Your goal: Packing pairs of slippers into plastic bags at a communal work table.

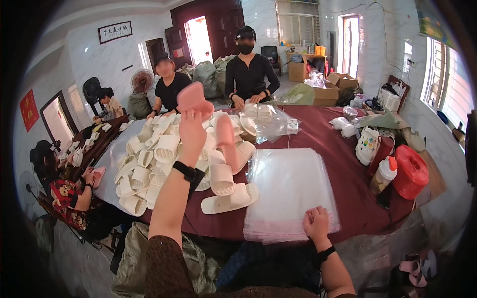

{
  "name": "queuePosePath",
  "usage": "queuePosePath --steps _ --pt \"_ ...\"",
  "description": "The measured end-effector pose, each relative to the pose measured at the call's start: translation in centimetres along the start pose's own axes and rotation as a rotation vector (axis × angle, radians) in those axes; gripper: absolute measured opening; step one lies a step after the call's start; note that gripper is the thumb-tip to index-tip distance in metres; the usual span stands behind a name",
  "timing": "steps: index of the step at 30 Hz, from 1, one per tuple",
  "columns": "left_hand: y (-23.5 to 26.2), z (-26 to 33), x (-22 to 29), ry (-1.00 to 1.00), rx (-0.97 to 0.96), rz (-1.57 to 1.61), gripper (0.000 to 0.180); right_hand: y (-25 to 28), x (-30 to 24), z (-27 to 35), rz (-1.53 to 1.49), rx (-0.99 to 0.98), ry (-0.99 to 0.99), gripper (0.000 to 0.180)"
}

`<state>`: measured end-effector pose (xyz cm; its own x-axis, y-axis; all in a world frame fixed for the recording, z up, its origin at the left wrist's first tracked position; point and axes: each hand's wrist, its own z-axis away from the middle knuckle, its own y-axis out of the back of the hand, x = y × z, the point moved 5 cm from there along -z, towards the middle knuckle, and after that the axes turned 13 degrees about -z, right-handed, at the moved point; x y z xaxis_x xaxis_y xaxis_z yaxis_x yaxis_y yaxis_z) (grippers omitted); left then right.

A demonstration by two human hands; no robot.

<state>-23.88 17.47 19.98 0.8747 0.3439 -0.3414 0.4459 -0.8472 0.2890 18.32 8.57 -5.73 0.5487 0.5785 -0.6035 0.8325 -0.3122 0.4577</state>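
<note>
My left hand (193,131) is raised above a heap of cream slippers (166,149) and grips a pink slipper (191,96). Another pink slipper (226,144) leans on the heap's right side. Closest to me, a cream slipper (229,198) lies on its own beside a stack of clear plastic bags (290,184). At the near right corner of that stack rests my right hand (317,222), its fingers curled in. Whether a bag's edge is pinched between them is hidden.
A dark red cloth covers the table (343,169). On its right stand a white clog (367,145), a bottle (384,175) and a red plastic roll (411,171). Across the table, a masked person (252,74) handles clear bags; others sit at left. A sack (134,263) stands below the near edge.
</note>
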Motion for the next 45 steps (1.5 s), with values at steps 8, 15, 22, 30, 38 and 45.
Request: queuePosePath --steps 8,15,22,30,38,45 --pt "-0.8 -0.4 -2.6 0.732 -0.441 1.057 0.029 -0.1 0.0 -0.4 0.002 -0.022 0.001 0.007" --pt "4.8 1.4 7.4 0.906 -0.83 1.996 0.023 0.0 0.2 -0.3 0.055 -0.041 -0.008 0.006" --pt "6.5 7.9 18.7 1.148 -1.238 2.348 0.022 -0.8 -1.5 -0.7 0.238 -0.216 0.085 0.011" --pt "13.0 13.6 28.6 -0.094 -1.317 1.932 0.032 0.7 1.8 0.1 -0.252 -0.234 -0.141 0.023" --pt "5.6 15.5 16.2 -0.049 -0.82 0.595 0.057 1.8 3.8 0.7 -0.63 -0.245 -0.501 0.037" --pt "1.5 21.6 8.9 -0.371 -0.632 0.082 0.055 1.7 0.4 0.0 -0.43 -0.284 -0.339 0.044"
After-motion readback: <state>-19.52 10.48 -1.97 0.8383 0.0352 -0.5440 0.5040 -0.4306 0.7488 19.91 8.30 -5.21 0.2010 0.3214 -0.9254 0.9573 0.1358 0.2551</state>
